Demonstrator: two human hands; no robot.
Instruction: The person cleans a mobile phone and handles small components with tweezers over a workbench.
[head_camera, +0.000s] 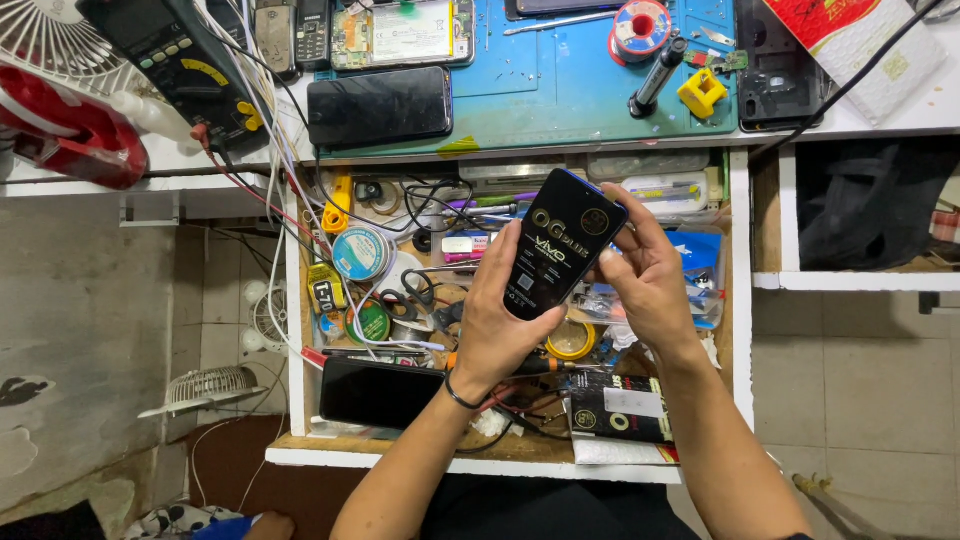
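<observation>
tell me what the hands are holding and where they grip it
A flat black rectangular phone screen panel, tilted above the open drawer: the left hand grips its lower left edge, the right hand its right edge.

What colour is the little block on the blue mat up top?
Yellow. The little block shows best in the head view, on the blue mat.

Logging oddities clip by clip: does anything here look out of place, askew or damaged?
Nothing looks damaged or spilled. Both hands, left hand and right hand, hold a black phone screen part tilted over an open drawer crammed with tangled wires and tape rolls. A phone lies askew on the blue mat.
</observation>
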